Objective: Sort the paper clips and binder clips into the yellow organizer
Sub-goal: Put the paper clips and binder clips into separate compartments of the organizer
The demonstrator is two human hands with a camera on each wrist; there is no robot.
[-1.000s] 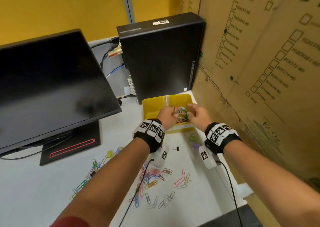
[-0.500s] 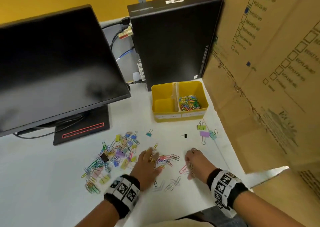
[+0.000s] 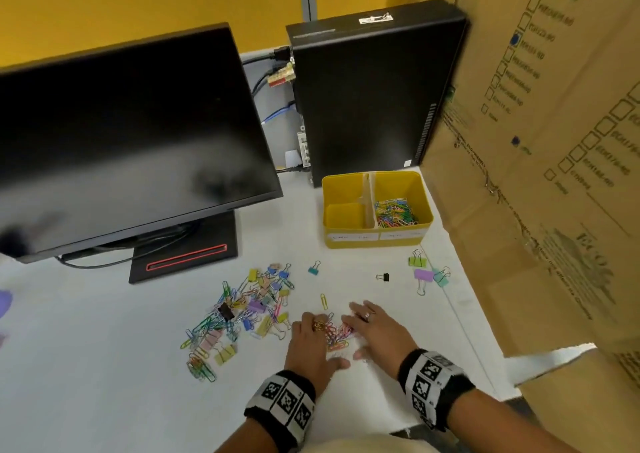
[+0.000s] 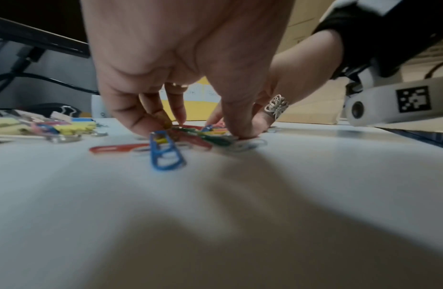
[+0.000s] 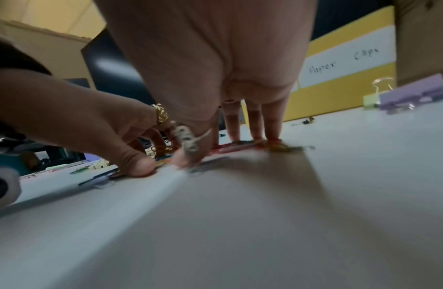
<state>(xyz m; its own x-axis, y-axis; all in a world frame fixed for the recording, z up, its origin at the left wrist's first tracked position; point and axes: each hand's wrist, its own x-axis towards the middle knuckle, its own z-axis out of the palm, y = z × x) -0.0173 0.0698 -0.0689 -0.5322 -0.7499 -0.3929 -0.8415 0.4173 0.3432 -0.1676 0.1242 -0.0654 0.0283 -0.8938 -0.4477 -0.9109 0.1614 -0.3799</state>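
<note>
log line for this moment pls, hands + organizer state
stage: gathering paper clips on desk | left hand: fingertips on pile | right hand: flat, fingertips on pile | yellow organizer: right compartment holds paper clips

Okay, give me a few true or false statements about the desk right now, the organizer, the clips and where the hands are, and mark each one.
1. The yellow organizer's right compartment holds paper clips. True.
2. Its left compartment is full of binder clips. False: it looks empty.
3. Both hands, left hand and right hand, are on a small pile of paper clips on the desk. True.
4. The black binder clip lies inside the organizer. False: it lies on the desk in front.
</note>
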